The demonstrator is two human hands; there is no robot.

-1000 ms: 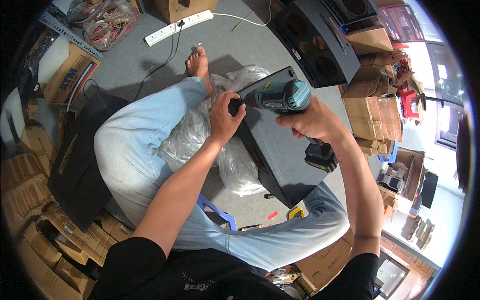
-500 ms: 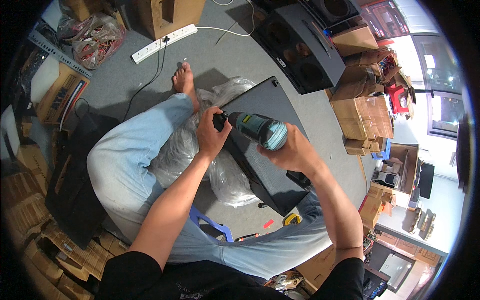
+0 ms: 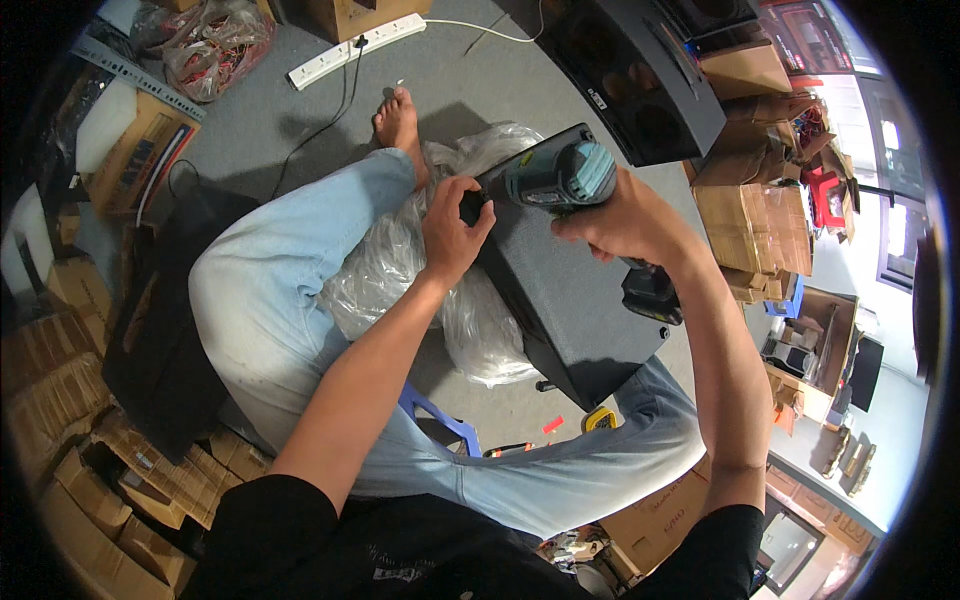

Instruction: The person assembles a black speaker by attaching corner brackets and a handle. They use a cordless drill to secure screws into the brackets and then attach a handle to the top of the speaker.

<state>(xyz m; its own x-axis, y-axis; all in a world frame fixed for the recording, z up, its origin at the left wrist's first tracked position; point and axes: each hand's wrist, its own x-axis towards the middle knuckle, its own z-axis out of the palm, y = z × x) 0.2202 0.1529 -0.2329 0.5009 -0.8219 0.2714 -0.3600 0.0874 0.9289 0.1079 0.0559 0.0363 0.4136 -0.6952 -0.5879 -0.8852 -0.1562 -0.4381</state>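
Observation:
A black, textured box like a speaker cabinet [image 3: 575,285] lies tilted across my lap and on clear plastic wrapping [image 3: 380,265]. At its upper left edge, my left hand [image 3: 452,232] pinches a small black part [image 3: 472,207] between thumb and fingers; its exact kind is hard to make out. Gripped in my right hand [image 3: 635,220] is a teal and black cordless drill [image 3: 555,178], its nose pointing left toward that part. The drill's black battery [image 3: 652,293] shows below my wrist. The drill tip is hidden near my left fingers.
A large black speaker [image 3: 640,80] stands at the far right. Beyond my bare foot lies a white power strip [image 3: 355,50] with a black cord. Cardboard boxes [image 3: 750,225] pile up at the right. A yellow tape measure [image 3: 600,418] and a blue plastic piece [image 3: 440,418] lie near my legs.
The drill's rear end has swung away from me, and its battery now shows. My left hand stays at the cabinet edge. The whole view has shifted slightly.

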